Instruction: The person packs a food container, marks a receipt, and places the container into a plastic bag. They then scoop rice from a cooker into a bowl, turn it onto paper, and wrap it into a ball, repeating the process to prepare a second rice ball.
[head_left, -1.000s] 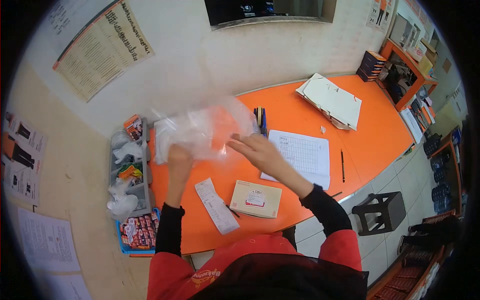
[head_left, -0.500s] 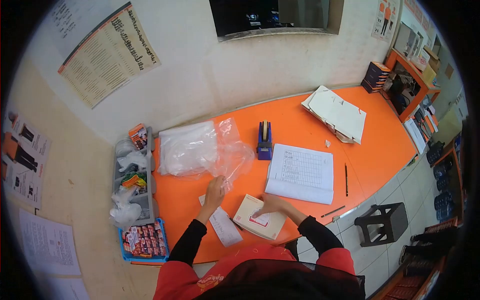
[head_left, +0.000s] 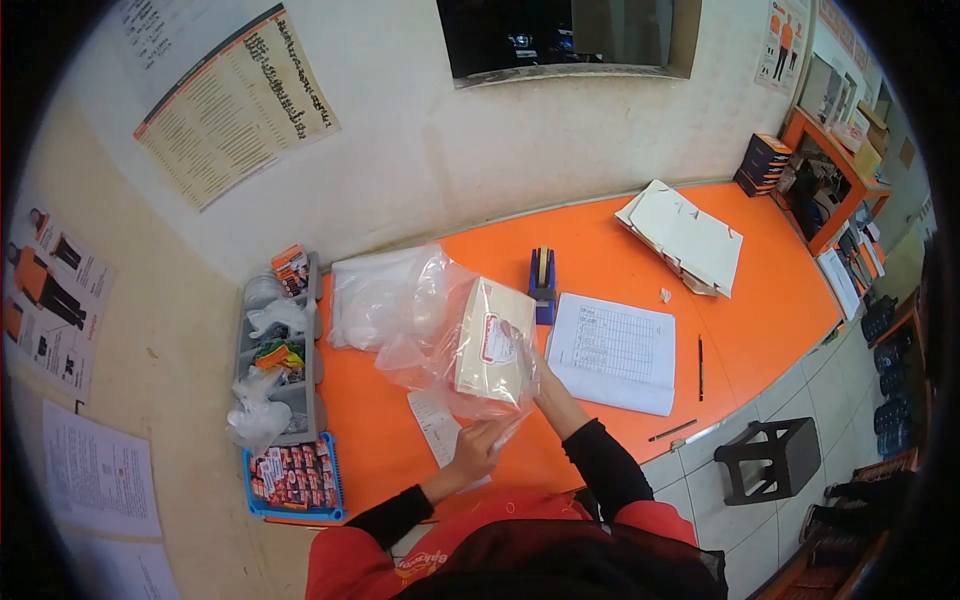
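Note:
A cream box [head_left: 487, 347] with a red-edged label stands tilted inside a clear plastic bag [head_left: 405, 362] over the orange table. My right hand [head_left: 530, 365] grips the box at its right side, within the bag. Below the box, my left hand [head_left: 478, 452] is closed on the bag's open edge. Under the bag and my left hand lies a white paper slip [head_left: 432, 420]. A stack of plastic bags [head_left: 375, 297] is just behind, to the left.
On the orange table [head_left: 760, 260] are a blue tape dispenser [head_left: 542, 284], an open ledger [head_left: 615, 350], white folders [head_left: 685, 238] and two pencils. A grey organizer [head_left: 312, 385] and a blue basket [head_left: 335, 478] line the left edge. A dark stool [head_left: 770, 455] stands at right.
The box has been lifted off the table and is now inside the clear bag. My left hand has moved down and right with the bag's edge; my right hand has moved up with the box.

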